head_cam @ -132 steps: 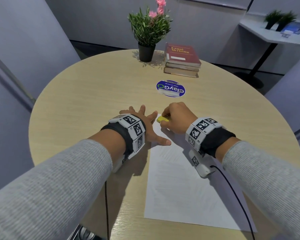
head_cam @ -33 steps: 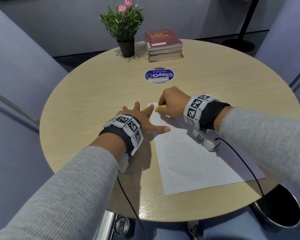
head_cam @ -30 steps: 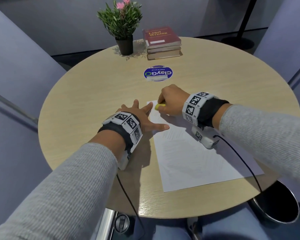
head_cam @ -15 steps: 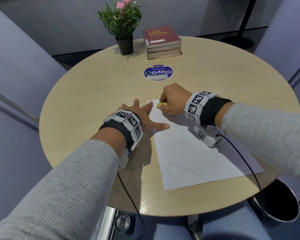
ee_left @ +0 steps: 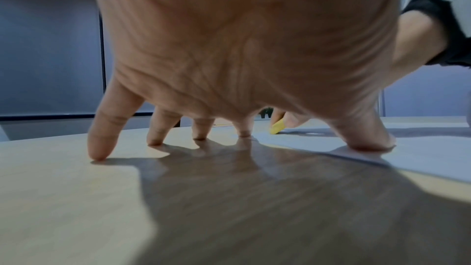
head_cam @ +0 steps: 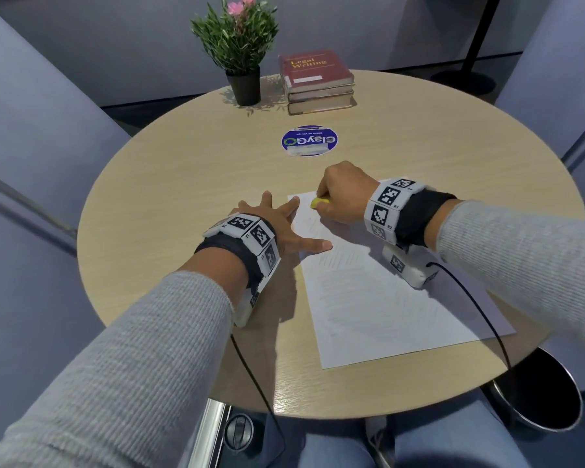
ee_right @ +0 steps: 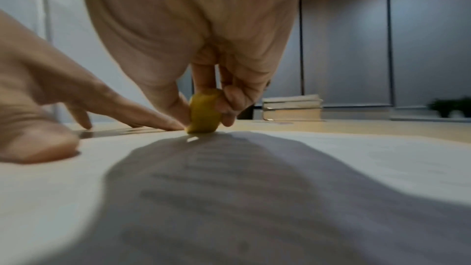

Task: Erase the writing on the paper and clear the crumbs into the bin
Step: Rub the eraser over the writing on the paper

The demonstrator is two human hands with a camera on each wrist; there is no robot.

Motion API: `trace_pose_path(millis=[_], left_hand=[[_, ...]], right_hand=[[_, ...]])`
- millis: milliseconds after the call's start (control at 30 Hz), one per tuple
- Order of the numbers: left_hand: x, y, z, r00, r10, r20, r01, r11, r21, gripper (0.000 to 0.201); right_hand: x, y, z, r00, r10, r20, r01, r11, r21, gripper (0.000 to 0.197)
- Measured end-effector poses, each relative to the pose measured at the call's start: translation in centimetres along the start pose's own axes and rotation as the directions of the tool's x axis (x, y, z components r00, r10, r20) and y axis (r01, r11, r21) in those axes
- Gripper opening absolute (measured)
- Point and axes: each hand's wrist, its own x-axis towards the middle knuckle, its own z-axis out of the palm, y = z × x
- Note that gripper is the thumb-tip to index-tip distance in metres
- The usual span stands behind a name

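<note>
My right hand (head_cam: 343, 194) pinches a small yellow eraser (head_cam: 319, 202) against the white paper sheet (head_cam: 379, 298). My left hand (head_cam: 277, 224), fingers splayed, presses the sheet's edge just beside it.

Grey ribbed sleeves (head_cam: 122, 366), tagged wristbands (head_cam: 250, 238)

**An office meeting nook**

The setting looks like an office or a study corner. A round wood-grain tabletop (head_cam: 190, 170) carries a stack of books (head_cam: 318, 84), the top one titled "Legal Writing", beside a potted plant (head_cam: 238, 49) with pink blooms. A round blue "ClayGo" sticker (head_cam: 309, 140) on the wood reads "Clean as you go", the sort of notice a shared workplace posts. Plain grey partition panels (head_cam: 41, 106) close in the space, and a metal bin (head_cam: 537, 396) stands on the floor by the tabletop's near edge.
</note>
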Motion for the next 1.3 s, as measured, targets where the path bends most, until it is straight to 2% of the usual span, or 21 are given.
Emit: trace_pose_path(millis=[133, 233, 267, 400, 500, 633, 767, 867, 900, 1000, 1033, 1133, 1167, 1233, 1300], left_hand=[[0.1, -0.1, -0.1, 1.0, 0.0, -0.008, 0.0, 1.0, 0.01, 0.117], [-0.1, 0.0, 0.0, 1.0, -0.003, -0.008, 0.003, 1.0, 0.003, 0.117], [-0.1, 0.0, 0.0, 1.0, -0.004, -0.012, 0.005, 1.0, 0.009, 0.118], [0.0, 0.0, 0.0, 1.0, -0.006, -0.021, 0.006, 1.0, 0.026, 0.117], [-0.1, 0.1, 0.0, 1.0, -0.005, -0.023, 0.006, 1.0, 0.021, 0.118], [0.0, 0.0, 0.0, 1.0, -0.007, -0.02, 0.007, 1.0, 0.015, 0.118], [-0.2, 0.0, 0.0, 1.0, -0.007, -0.023, 0.007, 1.0, 0.008, 0.117], [-0.1, 0.0, 0.0, 1.0, -0.005, -0.022, 0.006, 1.0, 0.018, 0.116], [-0.1, 0.0, 0.0, 1.0, -0.003, -0.024, 0.004, 1.0, 0.023, 0.116], [-0.2, 0.0, 0.0, 1.0, -0.006, -0.024, 0.006, 1.0, 0.014, 0.117], [-0.2, 0.0, 0.1, 1.0, -0.006, -0.022, 0.007, 1.0, 0.012, 0.117], [0.0, 0.0, 0.1, 1.0, -0.006, -0.025, 0.006, 1.0, 0.015, 0.116], [-0.1, 0.0, 0.1, 1.0, -0.007, -0.025, 0.007, 1.0, 0.015, 0.116], [-0.2, 0.1, 0.0, 1.0, -0.011, -0.024, 0.012, 1.0, 0.007, 0.117], [-0.3, 0.2, 0.0, 1.0, -0.01, -0.026, 0.01, 1.0, 0.011, 0.116]], right_hand=[[-1.1, -0.9, -0.3, 0.987, -0.133, 0.094, 0.126, 0.989, 0.075, 0.026], [-0.1, 0.1, -0.3, 1.0, -0.002, 0.003, 0.001, 1.0, 0.024, 0.032], [-0.2, 0.0, -0.3, 1.0, -0.004, 0.001, 0.004, 1.0, -0.002, 0.032], [-1.2, -1.1, -0.1, 0.983, -0.161, 0.088, 0.156, 0.986, 0.058, 0.026], [-0.4, -0.2, -0.1, 0.999, -0.043, 0.0, 0.043, 0.999, 0.001, 0.029], [-0.9, -1.0, 0.4, 0.984, -0.173, 0.048, 0.173, 0.985, 0.002, 0.027], [-0.5, -0.4, 0.3, 0.996, -0.08, -0.036, 0.08, 0.997, -0.009, 0.03], [-0.8, -0.8, 0.5, 0.98, -0.19, 0.055, 0.188, 0.981, 0.043, 0.028], [-0.9, -0.9, 0.5, 0.98, -0.191, 0.059, 0.188, 0.981, 0.047, 0.028], [-0.4, -0.4, 0.3, 0.997, -0.079, -0.015, 0.078, 0.997, -0.013, 0.031], [-0.4, -0.5, 0.2, 0.997, -0.078, -0.011, 0.077, 0.997, -0.02, 0.031], [-0.8, -1.4, 0.4, 0.976, -0.205, 0.075, 0.207, 0.978, -0.012, 0.028], [-0.7, -1.3, 0.4, 0.978, -0.197, 0.073, 0.199, 0.98, -0.015, 0.028], [-0.3, -0.7, 0.3, 0.995, -0.094, 0.028, 0.095, 0.995, -0.034, 0.03], [-0.5, -0.7, 0.4, 0.993, -0.115, 0.032, 0.117, 0.992, -0.056, 0.031]])
